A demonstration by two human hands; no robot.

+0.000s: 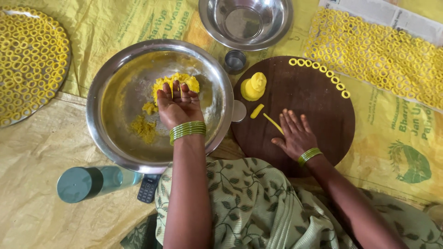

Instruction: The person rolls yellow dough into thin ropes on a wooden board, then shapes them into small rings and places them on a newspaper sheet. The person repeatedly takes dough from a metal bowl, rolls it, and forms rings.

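Both hands are busy with dough. We see our left hand [179,103] reaching into the wide steel basin [106,83] at centre frame, fingers curled loosely around the top of the crumbly yellow dough lump [177,80], pinching rather than clenching. Our right hand [295,136] lies open, palm down, on the round dark wooden board [318,106], its fingertips just touching the thin rolled yellow dough strand [273,123]. That strand runs diagonally, upper left to lower right, and sits nearer the right hand. Finished yellow dough rings [323,74] line the board's upper edge.
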